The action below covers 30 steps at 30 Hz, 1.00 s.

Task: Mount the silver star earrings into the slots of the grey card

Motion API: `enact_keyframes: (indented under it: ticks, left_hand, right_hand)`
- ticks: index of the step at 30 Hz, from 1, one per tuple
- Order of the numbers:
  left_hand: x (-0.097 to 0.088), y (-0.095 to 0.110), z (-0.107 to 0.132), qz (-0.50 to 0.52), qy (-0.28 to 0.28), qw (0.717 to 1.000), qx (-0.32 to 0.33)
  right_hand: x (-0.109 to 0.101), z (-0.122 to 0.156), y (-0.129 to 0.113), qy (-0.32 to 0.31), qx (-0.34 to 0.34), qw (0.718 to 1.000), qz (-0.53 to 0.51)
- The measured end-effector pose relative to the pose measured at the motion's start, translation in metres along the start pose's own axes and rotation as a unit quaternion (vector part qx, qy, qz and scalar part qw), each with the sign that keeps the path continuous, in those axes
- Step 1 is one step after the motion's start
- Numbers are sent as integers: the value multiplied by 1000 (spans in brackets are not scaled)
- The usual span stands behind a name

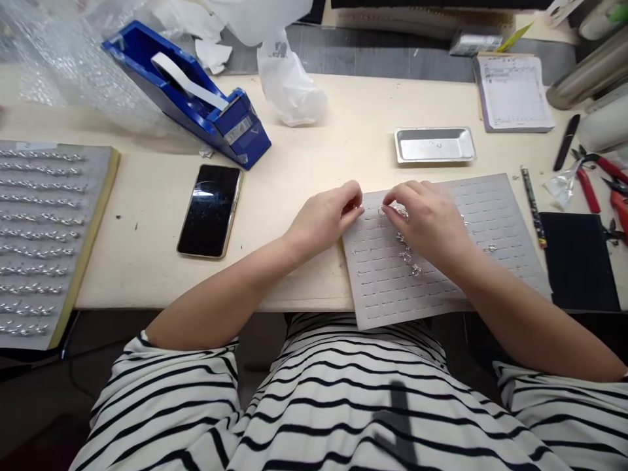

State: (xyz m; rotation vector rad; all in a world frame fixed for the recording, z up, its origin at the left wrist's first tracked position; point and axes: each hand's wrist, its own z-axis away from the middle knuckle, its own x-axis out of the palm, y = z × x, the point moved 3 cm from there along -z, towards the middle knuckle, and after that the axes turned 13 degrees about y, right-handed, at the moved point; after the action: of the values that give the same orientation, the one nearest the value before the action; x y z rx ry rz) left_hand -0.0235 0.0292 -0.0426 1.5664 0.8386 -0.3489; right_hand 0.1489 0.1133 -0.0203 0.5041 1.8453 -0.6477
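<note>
A grey slotted foam display board (pixel 392 302) lies at the table's front edge, overhanging it slightly. My right hand (pixel 432 222) is above its upper part, thumb and forefinger pinched on a small silver ring (pixel 381 210). Beside the board's upper left corner, my left hand (pixel 330 212) is closed in a pinch; a tiny shiny spot shows at its fingertips, too small to name. A cluster of silver rings (pixel 416 269) lies on the board below my right hand, partly hidden by it. More small silver pieces (pixel 490 248) sit farther right on the board.
A phone (pixel 210 210) and a blue tape dispenser (pixel 245 131) are to the left, beyond them a board filled with silver rings (pixel 36 252). Behind the grey board is a metal tray (pixel 436 145). A pen (pixel 532 206), notepad (pixel 515 91) and red-handled pliers (pixel 587 190) lie right.
</note>
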Motion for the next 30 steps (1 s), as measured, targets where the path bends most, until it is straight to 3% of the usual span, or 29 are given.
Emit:
enact_keyframes:
  ticks: [4, 11, 21, 24, 26, 30]
  left_hand:
    - [-3, -4, -3, 108, 30, 993, -43]
    - [5, -7, -7, 323, -43, 933, -155]
    - [2, -2, -6, 301, -5, 948, -108]
    - [-6, -9, -13, 281, 43, 954, -94]
    - [-13, -16, -19, 301, 86, 945, -92]
    - [-19, -26, -26, 354, 106, 921, -126]
  right_hand:
    - [5, -4, -6, 11, 18, 997, -73]
    - [-1, -4, -14, 98, -10, 975, -201]
    - [-9, 0, -17, 114, -29, 977, -180]
    - [-9, -5, -15, 112, -26, 978, -175]
    - [-5, -9, -14, 97, -17, 978, -183]
    - [12, -17, -16, 29, -5, 978, -208]
